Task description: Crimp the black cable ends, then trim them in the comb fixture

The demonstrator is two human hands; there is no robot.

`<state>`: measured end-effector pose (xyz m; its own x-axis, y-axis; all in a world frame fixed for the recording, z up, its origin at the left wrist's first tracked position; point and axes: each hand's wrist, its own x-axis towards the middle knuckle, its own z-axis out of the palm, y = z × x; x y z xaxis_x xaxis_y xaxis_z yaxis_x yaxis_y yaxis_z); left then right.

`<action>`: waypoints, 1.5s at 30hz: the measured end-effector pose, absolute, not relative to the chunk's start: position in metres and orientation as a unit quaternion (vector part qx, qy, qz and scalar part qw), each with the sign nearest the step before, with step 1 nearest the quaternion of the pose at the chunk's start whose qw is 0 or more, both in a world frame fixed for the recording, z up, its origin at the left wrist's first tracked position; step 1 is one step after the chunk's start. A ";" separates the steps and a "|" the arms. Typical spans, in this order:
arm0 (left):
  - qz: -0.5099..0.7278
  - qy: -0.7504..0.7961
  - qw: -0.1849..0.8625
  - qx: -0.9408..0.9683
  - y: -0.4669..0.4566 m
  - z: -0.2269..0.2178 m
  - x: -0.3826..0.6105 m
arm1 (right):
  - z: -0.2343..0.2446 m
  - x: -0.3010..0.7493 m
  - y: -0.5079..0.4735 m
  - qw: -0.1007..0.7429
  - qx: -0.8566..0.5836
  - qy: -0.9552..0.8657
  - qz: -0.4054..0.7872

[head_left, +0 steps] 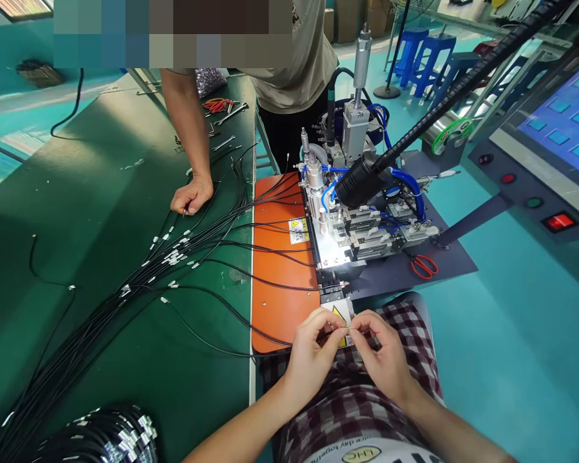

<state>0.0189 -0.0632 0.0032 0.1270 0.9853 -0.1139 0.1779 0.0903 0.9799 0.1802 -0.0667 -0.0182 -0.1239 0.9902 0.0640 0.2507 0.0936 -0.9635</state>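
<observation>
Over my lap, my left hand (317, 344) is pinched around the end of a black cable (222, 350), whose length trails leftward across the table edge. My right hand (382, 355) pinches at the same spot, and thin wires (348, 327) show faintly between the two sets of fingertips. Just beyond my fingers, a machine (338, 238) with metal cylinders and blue air tubes holds several black cables in a row along its orange plate (282, 308). A warning label (341, 312) lies partly behind my hands.
A co-worker's fist (193, 195) rests on the green table (125, 360) beside bundled cables (91, 321) with white tags. Coiled cables (101, 437) lie at the near left. Red scissors (423, 266), a flexible lamp (367, 180) and a control screen (567, 122) are on the right.
</observation>
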 end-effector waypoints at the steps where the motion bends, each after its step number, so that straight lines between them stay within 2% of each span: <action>1: 0.393 0.532 0.514 0.546 -0.063 0.003 0.019 | -0.018 0.180 -0.067 0.420 -0.513 -0.612 0.431; 4: 0.400 0.528 0.502 0.556 -0.065 0.003 0.019 | -0.017 0.181 -0.067 0.416 -0.512 -0.603 0.447; 9: 0.390 0.468 0.436 0.663 -0.069 0.002 0.017 | -0.020 0.182 -0.067 0.389 -0.477 -0.500 0.609; 11: 0.378 0.452 0.427 0.686 -0.068 0.002 0.017 | -0.023 0.183 -0.067 0.389 -0.471 -0.475 0.634; 16: 0.367 0.509 0.489 0.605 -0.062 0.001 0.018 | -0.025 0.189 -0.066 0.384 -0.499 -0.521 0.576; 25: 0.360 0.550 0.576 0.486 -0.058 -0.006 0.020 | -0.020 0.190 -0.060 0.411 -0.515 -0.636 0.401; 31: 0.348 0.538 0.641 0.423 -0.052 -0.006 0.019 | -0.024 0.190 -0.059 0.382 -0.516 -0.692 0.330; 35: 0.367 0.535 0.629 0.429 -0.056 -0.004 0.020 | -0.028 0.189 -0.060 0.365 -0.506 -0.723 0.297; 38: 0.397 0.534 0.557 0.498 -0.061 -0.004 0.022 | -0.031 0.187 -0.059 0.371 -0.506 -0.664 0.407; 40: 0.391 0.525 0.544 0.524 -0.062 -0.004 0.022 | -0.032 0.187 -0.058 0.373 -0.498 -0.600 0.503; 45: 0.344 0.528 0.637 0.444 -0.054 -0.004 0.020 | -0.031 0.195 -0.053 0.368 -0.483 -0.519 0.601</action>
